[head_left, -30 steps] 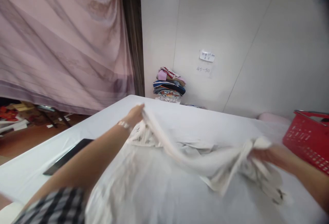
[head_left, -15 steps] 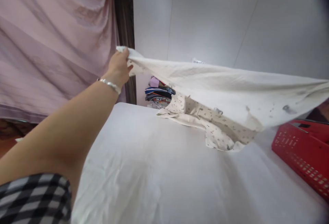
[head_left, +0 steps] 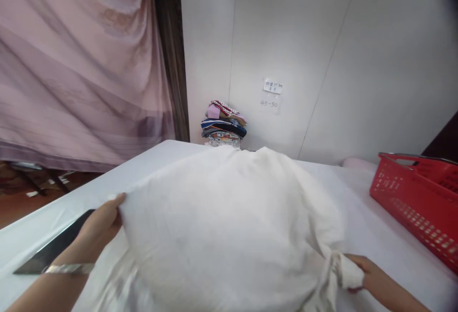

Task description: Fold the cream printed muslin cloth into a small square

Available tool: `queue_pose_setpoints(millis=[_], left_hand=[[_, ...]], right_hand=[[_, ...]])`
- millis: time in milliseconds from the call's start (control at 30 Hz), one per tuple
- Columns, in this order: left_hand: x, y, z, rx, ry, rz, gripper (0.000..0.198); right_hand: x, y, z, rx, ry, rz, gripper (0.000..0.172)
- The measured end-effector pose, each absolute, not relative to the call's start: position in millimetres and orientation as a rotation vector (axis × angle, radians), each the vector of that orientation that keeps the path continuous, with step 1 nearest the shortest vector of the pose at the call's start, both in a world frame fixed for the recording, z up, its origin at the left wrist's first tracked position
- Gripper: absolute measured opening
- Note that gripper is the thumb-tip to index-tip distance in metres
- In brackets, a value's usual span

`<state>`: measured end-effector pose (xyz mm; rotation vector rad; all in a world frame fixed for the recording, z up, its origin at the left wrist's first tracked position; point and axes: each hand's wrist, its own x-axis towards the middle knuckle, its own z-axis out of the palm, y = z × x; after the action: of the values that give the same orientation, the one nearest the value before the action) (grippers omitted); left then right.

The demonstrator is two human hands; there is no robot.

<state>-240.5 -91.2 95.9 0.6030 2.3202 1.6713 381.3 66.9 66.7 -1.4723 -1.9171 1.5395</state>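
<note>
A large off-white cloth [head_left: 229,226], seen from its plain side, billows over the white table and covers much of the middle. At its left edge my left hand [head_left: 103,219] pinches the fabric between thumb and fingers. My right hand [head_left: 359,269] grips a bunched part of the same cloth at the lower right. I cannot tell what kind of cloth item it is. A silver bracelet [head_left: 69,268] circles my left wrist. Beneath that forearm lies a flat dark object [head_left: 59,245], partly hidden.
The white table [head_left: 153,161] has a red plastic basket [head_left: 415,197] on its right side. A stack of folded clothes [head_left: 223,126] stands at the far edge by the wall. Handwritten paper labels [head_left: 272,95] are on the wall. A pink curtain [head_left: 86,73] hangs at the left.
My left hand has come down and nearer with the cloth's edge. The cloth, stretched high across the view before, now lies lower and billows. My right hand has come into view.
</note>
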Motion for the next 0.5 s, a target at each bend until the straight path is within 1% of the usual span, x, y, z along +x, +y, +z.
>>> queue_pose_setpoints(millis=[33, 100, 133, 167, 200, 267, 300, 367, 400, 500], left_hand=[[-235, -91, 96, 0.536, 2.356, 1.572, 0.029], [-213, -86, 105, 0.56, 2.519, 1.346, 0.047], [-195, -83, 111, 0.666, 2.612, 1.243, 0.058], [-173, -81, 117, 0.87, 2.665, 1.2, 0.065], [-147, -80, 121, 1.058, 2.599, 1.226, 0.066], [-87, -82, 121, 1.329, 2.208, 1.224, 0.062], [-58, -84, 117, 1.48, 1.978, 1.162, 0.063], [-8, -89, 103, 1.585, 1.712, 1.108, 0.076], [9, -90, 95, 1.552, 1.65, 1.16, 0.075], [27, -90, 81, 1.392, 1.459, 1.332, 0.044]], right_hand=[[365, 57, 66, -1.358, -1.934, 1.597, 0.014], [327, 41, 75, -1.206, -1.902, 1.599, 0.016], [306, 34, 83, -1.153, -1.87, 1.59, 0.015], [286, 29, 90, -1.093, -1.829, 1.588, 0.013], [265, 23, 97, -1.046, -1.789, 1.603, 0.013], [227, 13, 105, -0.977, -1.689, 1.676, 0.017], [210, 7, 107, -0.94, -1.646, 1.721, 0.02], [183, -4, 108, -0.819, -1.607, 1.795, 0.024], [173, -10, 108, -0.747, -1.624, 1.818, 0.026], [164, -18, 104, -0.57, -1.713, 1.859, 0.032]])
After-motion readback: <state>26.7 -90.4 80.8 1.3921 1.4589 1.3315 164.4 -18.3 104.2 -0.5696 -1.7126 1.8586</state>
